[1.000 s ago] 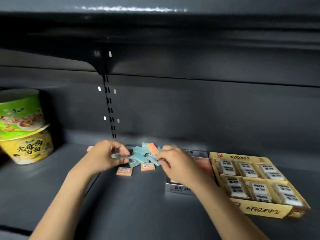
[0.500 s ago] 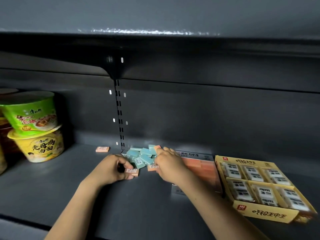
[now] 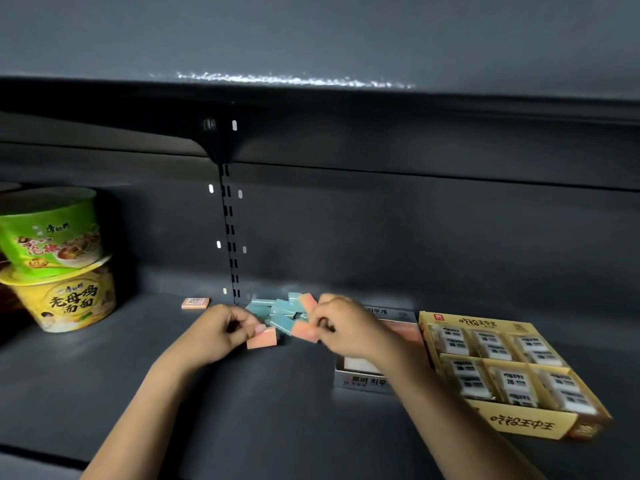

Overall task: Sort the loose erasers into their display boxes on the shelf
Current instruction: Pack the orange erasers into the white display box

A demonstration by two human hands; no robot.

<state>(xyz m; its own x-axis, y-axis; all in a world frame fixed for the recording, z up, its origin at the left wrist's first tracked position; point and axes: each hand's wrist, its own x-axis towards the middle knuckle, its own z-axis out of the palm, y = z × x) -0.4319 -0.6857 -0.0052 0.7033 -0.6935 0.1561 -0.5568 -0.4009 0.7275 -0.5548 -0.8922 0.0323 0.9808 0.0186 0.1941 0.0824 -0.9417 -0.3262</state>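
A person reaches both bare arms into a dark grey metal shelf [image 3: 104, 375]. The left hand [image 3: 221, 330] has its fingers curled and pinches an orange eraser [image 3: 262, 340] between thumb and fingertips, just above or on the shelf floor; which one cannot be told. The right hand [image 3: 346, 329] also has curled fingers and grips a second orange eraser [image 3: 304, 332] at its fingertips.

Between and just behind the two hands lies a small pile of loose teal erasers [image 3: 280, 311], heaped untidily, with one more orange eraser [image 3: 307, 301] tilted at the pile's back edge. A lone orange eraser with a label [image 3: 195, 303] lies flat on the shelf floor, well to the left of the pile, near the back wall.

Under the right wrist sits a grey display box [image 3: 367, 379] with Korean lettering, partly hidden by the arm. Just beside it to the right stands a yellow display box [image 3: 523, 424] filled with two rows of white wrapped erasers [image 3: 509, 379].

At the far left, a green instant noodle bowl [image 3: 52, 230] is stacked on a yellow instant noodle bowl [image 3: 69, 299].
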